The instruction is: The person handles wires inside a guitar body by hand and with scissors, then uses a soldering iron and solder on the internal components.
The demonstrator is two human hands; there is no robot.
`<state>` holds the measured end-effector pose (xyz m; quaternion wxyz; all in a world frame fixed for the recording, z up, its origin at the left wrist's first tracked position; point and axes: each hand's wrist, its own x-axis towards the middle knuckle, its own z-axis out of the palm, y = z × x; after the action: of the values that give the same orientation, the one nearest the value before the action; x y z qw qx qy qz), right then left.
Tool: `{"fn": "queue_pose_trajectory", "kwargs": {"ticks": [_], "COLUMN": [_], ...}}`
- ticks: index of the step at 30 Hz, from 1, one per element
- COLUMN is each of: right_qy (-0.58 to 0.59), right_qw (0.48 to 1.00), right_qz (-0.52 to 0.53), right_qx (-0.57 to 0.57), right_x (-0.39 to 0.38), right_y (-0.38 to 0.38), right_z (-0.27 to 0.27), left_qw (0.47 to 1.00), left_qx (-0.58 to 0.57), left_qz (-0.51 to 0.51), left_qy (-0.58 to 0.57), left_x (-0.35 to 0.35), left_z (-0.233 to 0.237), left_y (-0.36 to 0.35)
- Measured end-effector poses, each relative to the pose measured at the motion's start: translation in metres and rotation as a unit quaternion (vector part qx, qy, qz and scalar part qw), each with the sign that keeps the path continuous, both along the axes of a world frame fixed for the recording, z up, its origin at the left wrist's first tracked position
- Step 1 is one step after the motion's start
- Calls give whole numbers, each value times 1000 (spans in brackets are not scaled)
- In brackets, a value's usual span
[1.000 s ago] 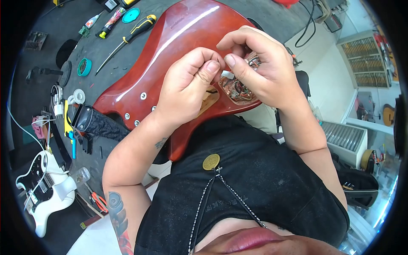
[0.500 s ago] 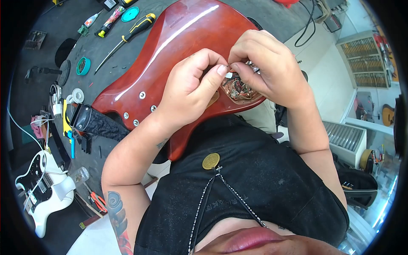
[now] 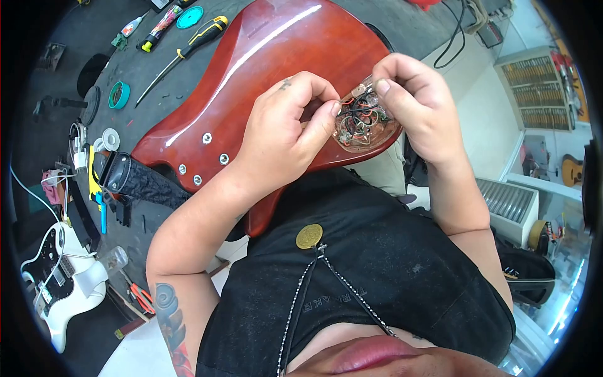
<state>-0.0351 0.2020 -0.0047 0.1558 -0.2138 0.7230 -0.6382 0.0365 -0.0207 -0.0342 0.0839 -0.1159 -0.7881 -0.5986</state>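
A glossy red-brown electric guitar body point(image 3: 276, 69) lies face down, its control cavity point(image 3: 364, 120) uncovered. Tangled wires point(image 3: 359, 125) in black, red, green and white fill the cavity. At its left edge, the thumb and forefinger of my left hand point(image 3: 292, 125) pinch what looks like the end of a thin wire. Across the cavity, my right hand point(image 3: 418, 107) has thumb and forefinger pressed together near its upper right rim; what they hold, if anything, is too small to make out.
A yellow-black screwdriver point(image 3: 188, 53), a teal lid point(image 3: 190, 17) and a small teal container point(image 3: 119, 95) lie on the dark bench. A black strap point(image 3: 147, 182) is by the guitar's neck end. A white guitar point(image 3: 75, 283) stands at lower left, near orange-handled pliers point(image 3: 142, 296).
My hands have parted: the right moved right, away from the left, uncovering more of the cavity's wires. A small white piece between the fingertips no longer shows.
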Motion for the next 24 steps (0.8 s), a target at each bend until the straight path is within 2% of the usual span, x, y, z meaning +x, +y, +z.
{"fn": "queue_pose_trajectory", "kwargs": {"ticks": [1,2,3,4,7,13,15,16,18,21,22,24], "right_qy": [1,166,326,326,445,457,450,442,420,385,410,348], "right_qw": [1000,984,936,935,889,883,887,891,901,915,907,935], "right_qz": [0,9,17,17,26,43,61,63,73,70,65,35], "right_qx": [1,69,136,136,106,97,89,86,77,96,71,49], "right_x": [-1,-2,-3,-3,-2,-6,-7,-7,-5,-3,-9,-21], "right_y": [1,1,2,0,-12,-17,-18,-18,-19,-12,-10,4], "right_z": [3,8,11,11,6,-11,-10,-7,-5,2,-1,-14], "left_qw": [1000,1000,998,998,996,1000,994,996,988,988,987,988], "left_qx": [1,-8,-17,-17,-32,-2,-27,-12,-54,-68,-74,-85], "left_qz": [0,0,0,-1,-4,9,7,5,-15,8,26,24], "left_qy": [1,30,59,59,82,20,101,87,143,139,142,130], "left_x": [-1,-2,-3,-3,-3,-2,-6,-6,-10,-8,-7,-10], "left_z": [-2,-5,-7,-7,-6,-4,-9,-6,-10,-13,-14,-18], "left_y": [0,0,0,0,-1,2,2,3,-2,6,9,5]}}
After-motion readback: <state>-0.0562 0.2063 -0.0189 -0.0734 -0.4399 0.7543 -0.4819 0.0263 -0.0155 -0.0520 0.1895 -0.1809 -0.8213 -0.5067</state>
